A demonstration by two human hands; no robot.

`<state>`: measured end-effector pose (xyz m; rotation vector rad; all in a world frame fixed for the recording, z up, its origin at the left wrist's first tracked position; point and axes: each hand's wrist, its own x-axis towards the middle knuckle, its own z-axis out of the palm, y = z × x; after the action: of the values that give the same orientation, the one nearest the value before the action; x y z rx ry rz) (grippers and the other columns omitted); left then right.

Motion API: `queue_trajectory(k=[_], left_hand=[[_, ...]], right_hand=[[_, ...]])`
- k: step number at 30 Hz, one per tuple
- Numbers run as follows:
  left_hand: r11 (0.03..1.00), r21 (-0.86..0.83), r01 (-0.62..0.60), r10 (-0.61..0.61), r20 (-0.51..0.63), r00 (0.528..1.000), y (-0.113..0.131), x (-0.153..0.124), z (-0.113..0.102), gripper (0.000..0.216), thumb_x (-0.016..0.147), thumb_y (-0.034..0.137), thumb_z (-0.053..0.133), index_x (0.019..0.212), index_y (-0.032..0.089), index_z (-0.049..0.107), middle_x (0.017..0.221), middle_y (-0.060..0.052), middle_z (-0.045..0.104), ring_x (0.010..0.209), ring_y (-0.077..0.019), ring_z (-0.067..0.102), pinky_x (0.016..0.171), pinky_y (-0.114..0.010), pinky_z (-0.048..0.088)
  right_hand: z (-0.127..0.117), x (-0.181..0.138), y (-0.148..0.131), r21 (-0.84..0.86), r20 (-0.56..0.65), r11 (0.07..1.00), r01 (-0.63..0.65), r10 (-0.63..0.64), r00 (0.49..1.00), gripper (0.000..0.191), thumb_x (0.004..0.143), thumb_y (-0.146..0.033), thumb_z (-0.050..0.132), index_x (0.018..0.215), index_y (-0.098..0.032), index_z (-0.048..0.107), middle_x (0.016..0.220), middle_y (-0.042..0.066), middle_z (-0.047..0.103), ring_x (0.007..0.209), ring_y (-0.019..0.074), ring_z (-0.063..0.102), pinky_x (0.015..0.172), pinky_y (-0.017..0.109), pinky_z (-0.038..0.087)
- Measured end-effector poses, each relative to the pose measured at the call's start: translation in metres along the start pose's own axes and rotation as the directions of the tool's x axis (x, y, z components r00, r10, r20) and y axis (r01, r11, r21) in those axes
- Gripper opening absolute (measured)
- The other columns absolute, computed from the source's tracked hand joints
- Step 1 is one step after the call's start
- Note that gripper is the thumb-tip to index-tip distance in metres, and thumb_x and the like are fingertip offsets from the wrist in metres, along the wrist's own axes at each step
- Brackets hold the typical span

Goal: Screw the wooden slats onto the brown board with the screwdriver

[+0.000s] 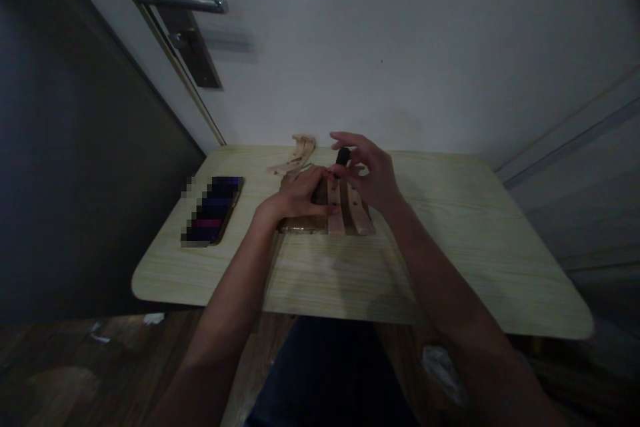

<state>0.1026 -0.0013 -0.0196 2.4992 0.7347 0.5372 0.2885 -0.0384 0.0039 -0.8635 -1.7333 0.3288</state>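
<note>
Head view, right hand (377, 172): the fingers pinch a small black piece (343, 156) between thumb and fingertips; its exact type cannot be told.
Black piece: upright above the far end of a pale strip (336, 221); the grip, high on its side, appears to leave its lower end free. Contact with the strip cannot be confirmed.
Left hand (297, 197): fingers spread palm-down, grasping nothing visible; the thumb reaches onto the same strip, presumably to steady it.
Brown board (303, 223): flat on the desk (475, 233), beneath the left hand, apparently as backing.
Second strip (359, 217): on the board, right of the first; both bear dark spots.
Loose strip (303, 150): behind the left hand, off the board.
Phone (215, 210): at the desk's left, apart from both hands, leaving working room.
</note>
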Motion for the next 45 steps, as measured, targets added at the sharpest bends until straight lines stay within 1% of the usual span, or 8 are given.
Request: queue_trajectory(k=[4, 8, 11, 15, 22, 29, 38, 45], left_hand=[[1.0, 0.004, 0.01, -0.01, -0.01, 1.0, -0.004, 0.0, 0.002, 0.065, 0.071, 0.058, 0.07, 0.118, 0.019, 0.049, 0.124, -0.013, 0.055, 0.115, -0.032, 0.052, 0.101, -0.049, 0.04], [1.0, 0.002, 0.01, -0.01, -0.008, 1.0, -0.005, 0.0, 0.003, 0.064, 0.072, 0.058, 0.069, 0.12, 0.02, 0.049, 0.128, -0.013, 0.054, 0.117, -0.0325, 0.051, 0.102, -0.049, 0.04], [1.0, 0.007, 0.006, -0.005, -0.009, 1.0, -0.005, 0.001, 0.003, 0.063, 0.072, 0.057, 0.069, 0.119, 0.021, 0.049, 0.126, -0.012, 0.055, 0.116, -0.0316, 0.052, 0.101, -0.049, 0.04], [0.999, 0.02, 0.033, -0.032, -0.016, 0.999, -0.003, 0.001, 0.003, 0.065, 0.07, 0.058, 0.07, 0.119, 0.021, 0.048, 0.125, -0.012, 0.055, 0.115, -0.0317, 0.052, 0.101, -0.049, 0.039], [0.996, 0.066, 0.053, -0.053, -0.001, 0.999, 0.0, 0.0, 0.001, 0.063, 0.071, 0.06, 0.066, 0.116, 0.019, 0.048, 0.117, -0.012, 0.056, 0.111, -0.0314, 0.053, 0.098, -0.048, 0.042], [0.998, 0.046, 0.042, -0.042, -0.004, 0.999, -0.002, 0.0, 0.003, 0.064, 0.071, 0.062, 0.067, 0.116, 0.02, 0.048, 0.121, -0.012, 0.056, 0.113, -0.0317, 0.052, 0.1, -0.05, 0.04], [0.999, 0.029, 0.041, -0.04, -0.012, 0.999, -0.006, -0.001, 0.005, 0.063, 0.072, 0.062, 0.068, 0.115, 0.021, 0.05, 0.12, -0.011, 0.057, 0.114, -0.0312, 0.052, 0.099, -0.048, 0.04], [0.997, 0.057, 0.052, -0.052, -0.005, 0.999, -0.006, -0.001, 0.005, 0.068, 0.072, 0.065, 0.066, 0.12, 0.02, 0.048, 0.124, -0.013, 0.055, 0.116, -0.0333, 0.051, 0.101, -0.051, 0.039]], right_hand=[[-0.005, 0.0, -0.002, -0.041, 0.057, 0.998, 0.053, -0.051, 0.997, 0.026, 0.089, -0.043, 0.059, 0.104, -0.024, 0.069, 0.103, 0.004, 0.073, 0.09, 0.0155, 0.068, 0.073, 0.028, 0.056], [-0.009, 0.0, -0.008, 0.061, 0.17, 0.998, 0.02, -0.03, 0.985, 0.036, 0.094, -0.044, 0.05, 0.119, -0.022, 0.063, 0.115, 0.008, 0.07, 0.105, 0.0183, 0.067, 0.087, 0.034, 0.056], [-0.011, 0.0, -0.009, 0.137, 0.216, 0.99, -0.028, -0.003, 0.976, 0.041, 0.093, -0.047, 0.051, 0.124, -0.022, 0.059, 0.118, 0.009, 0.068, 0.104, 0.0183, 0.067, 0.086, 0.033, 0.057], [-0.005, 0.0, -0.004, 0.182, 0.143, 0.977, -0.108, 0.083, 0.986, 0.038, 0.085, -0.048, 0.062, 0.113, -0.023, 0.061, 0.101, 0.004, 0.072, 0.089, 0.0158, 0.071, 0.077, 0.029, 0.059], [0.008, -0.002, 0.0, 0.032, -0.049, 0.991, -0.127, 0.129, 0.99, 0.044, 0.069, -0.058, 0.074, 0.091, -0.024, 0.058, 0.075, -0.003, 0.065, 0.068, 0.0131, 0.066, 0.055, 0.022, 0.056], [0.001, -0.002, -0.004, -0.034, 0.079, 0.999, 0.016, -0.014, 0.997, 0.033, 0.086, -0.045, 0.064, 0.113, -0.026, 0.063, 0.11, 0.004, 0.069, 0.088, 0.0149, 0.068, 0.069, 0.026, 0.061], [-0.015, -0.001, -0.009, 0.08, 0.233, 0.997, -0.001, -0.018, 0.972, 0.036, 0.091, -0.032, 0.055, 0.125, -0.023, 0.06, 0.119, 0.008, 0.069, 0.096, 0.0168, 0.07, 0.079, 0.032, 0.061], [-0.008, -0.002, -0.009, -0.011, 0.173, 1.0, -0.018, 0.019, 0.985, 0.031, 0.088, -0.036, 0.06, 0.117, -0.025, 0.064, 0.107, 0.004, 0.073, 0.083, 0.0156, 0.072, 0.073, 0.03, 0.062]])
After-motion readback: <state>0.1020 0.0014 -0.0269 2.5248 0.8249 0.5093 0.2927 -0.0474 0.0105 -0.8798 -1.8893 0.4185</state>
